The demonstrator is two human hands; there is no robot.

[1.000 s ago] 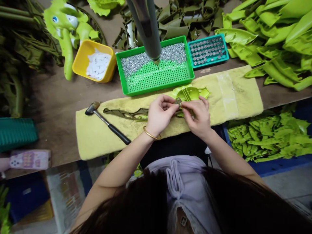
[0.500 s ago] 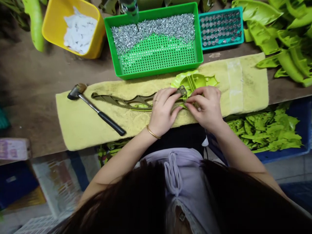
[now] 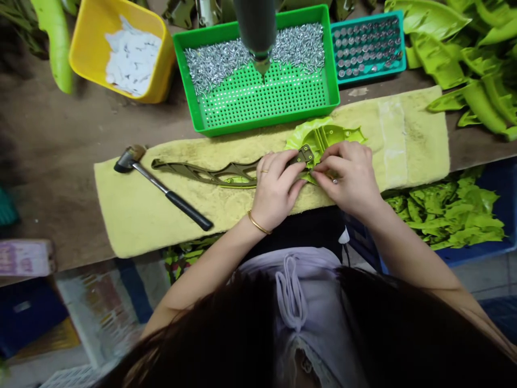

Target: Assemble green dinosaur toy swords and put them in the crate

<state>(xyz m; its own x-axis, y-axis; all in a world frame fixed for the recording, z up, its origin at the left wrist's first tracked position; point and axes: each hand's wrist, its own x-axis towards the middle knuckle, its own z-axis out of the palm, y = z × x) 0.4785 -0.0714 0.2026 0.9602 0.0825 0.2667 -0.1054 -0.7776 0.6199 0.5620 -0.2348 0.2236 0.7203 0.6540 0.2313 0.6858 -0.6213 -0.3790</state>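
My left hand (image 3: 277, 186) is closed over a long, curved olive-brown plastic part (image 3: 202, 173) with cut-out openings, pressing its right end against a lime-green plastic shell (image 3: 333, 134). Ribs line the inside of that shell, which lies on a yellow cloth. At the joint between the two parts, my right hand (image 3: 349, 172) pinches with thumb and forefinger; what sits between the fingertips is too small to make out. To the left, a hammer (image 3: 172, 194) with a black grip rests on the cloth (image 3: 420, 129), touched by neither hand.
A powered screwdriver (image 3: 256, 32) hangs over a green tray (image 3: 266, 121) of small screws. Beside it are a yellow bin (image 3: 81, 43) of white pieces and a teal tray (image 3: 371, 75) of round metal pieces. Lime-green shells (image 3: 480, 81) pile up at right; a blue crate (image 3: 507, 215) holds more below.
The hanging screwdriver has swung right and looks larger over the screw tray. Both hands stay at the joint with almost the same grip; the whole view has shifted slightly.
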